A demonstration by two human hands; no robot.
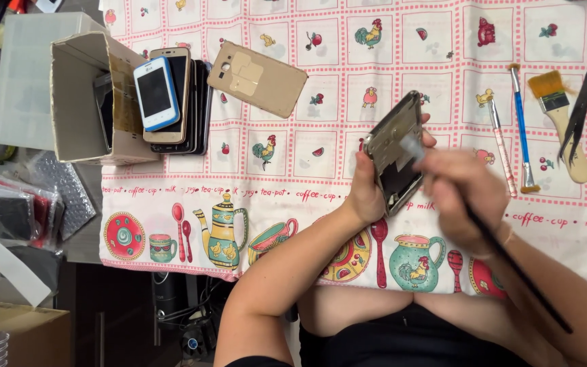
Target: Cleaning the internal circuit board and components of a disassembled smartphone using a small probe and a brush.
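The opened phone, back cover off, stands tilted above the tabletop, gripped along its lower edge by the left hand. Just right of it, the right hand is closed around a long dark-handled brush; its tip, blurred, seems to touch the phone's inside. The tan back cover lies well off beyond the left hand.

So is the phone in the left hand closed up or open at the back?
Open: the phone in the left hand shows bare insides, and a tan back cover lies apart on the cloth.
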